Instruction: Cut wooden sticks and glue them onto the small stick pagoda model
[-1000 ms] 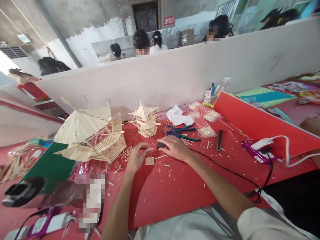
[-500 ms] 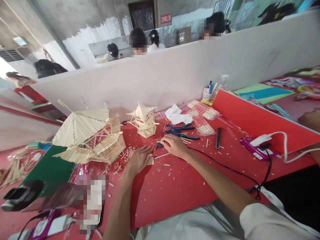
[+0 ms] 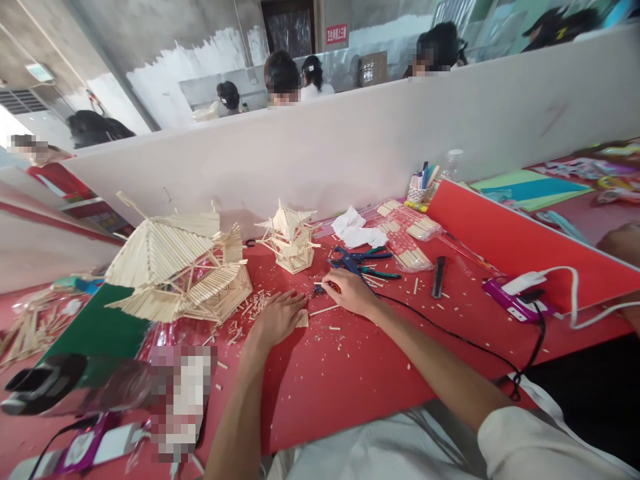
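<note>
My left hand (image 3: 281,317) lies flat on the red table, fingers together and stretched out, pressing on a small panel of pale wooden sticks (image 3: 303,321) that shows at its thumb side. Close by on the right, my right hand (image 3: 350,291) is closed, and the pale end of a thin wooden stick (image 3: 320,284) shows at its fingertips. Under those fingers sits a small dark tool (image 3: 318,291) with an orange part, mostly covered; its kind is unclear. A loose stick (image 3: 324,311) lies between the hands. Beyond them stand a small stick pavilion (image 3: 290,243) and a larger one (image 3: 175,267).
Blue-handled pliers (image 3: 353,261), a black utility knife (image 3: 438,277) and bagged sticks (image 3: 407,250) lie to the right. A black cord (image 3: 450,337) runs to a purple power strip (image 3: 515,300). A bottle (image 3: 80,383) and phone (image 3: 185,400) are at left. A partition (image 3: 350,147) stands behind.
The right fingers have shifted slightly, and more of the orange part shows. My left hand stays flat in place. The view has moved a little.
</note>
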A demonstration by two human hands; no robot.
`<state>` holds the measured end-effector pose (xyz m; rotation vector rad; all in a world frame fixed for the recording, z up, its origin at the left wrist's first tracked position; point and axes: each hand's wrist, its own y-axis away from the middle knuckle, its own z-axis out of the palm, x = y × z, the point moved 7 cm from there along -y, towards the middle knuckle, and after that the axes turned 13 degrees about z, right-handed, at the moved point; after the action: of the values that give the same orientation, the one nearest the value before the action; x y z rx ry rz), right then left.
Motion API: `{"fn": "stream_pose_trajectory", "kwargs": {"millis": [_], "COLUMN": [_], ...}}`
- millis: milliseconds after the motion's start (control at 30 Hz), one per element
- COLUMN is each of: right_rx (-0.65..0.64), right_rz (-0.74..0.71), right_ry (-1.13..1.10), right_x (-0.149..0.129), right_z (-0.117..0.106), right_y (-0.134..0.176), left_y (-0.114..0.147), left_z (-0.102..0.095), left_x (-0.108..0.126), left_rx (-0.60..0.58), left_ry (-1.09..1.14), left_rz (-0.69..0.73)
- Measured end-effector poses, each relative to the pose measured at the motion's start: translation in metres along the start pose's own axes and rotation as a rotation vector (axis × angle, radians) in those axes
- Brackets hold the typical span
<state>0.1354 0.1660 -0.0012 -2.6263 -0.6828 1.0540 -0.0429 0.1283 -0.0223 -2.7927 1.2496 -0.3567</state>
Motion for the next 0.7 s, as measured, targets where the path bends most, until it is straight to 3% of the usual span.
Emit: {"fn": "stream_pose_trajectory", "kwargs": {"millis": [267,400,500,700], "right_rx": [0.025,0.019,0.016,0.018], "right_rz": [-0.029,-0.025,-0.027,-0.02], "right_ry": [-0.025,-0.032,-0.035,-0.029], "right_x": [0.004,0.002,0.002,0.002], "right_z": [0.003,0.002,0.002,0.002], "right_y": [-0.001,-0.001,-0.001,-0.001], "left_y": [0.017,0.01,0.0,0.011], "left_z": [-0.016,-0.009,0.001,-0.007], "left_x": [-0.026,-0.016,-0.003,-0.019], "left_rx": [-0.019,0.016,-0.022,-0.017], "left_ry": [-0.117,-0.087,-0.038,-0.072], "left_rz": [-0.21,-0.093,0.01,-0.124]}}
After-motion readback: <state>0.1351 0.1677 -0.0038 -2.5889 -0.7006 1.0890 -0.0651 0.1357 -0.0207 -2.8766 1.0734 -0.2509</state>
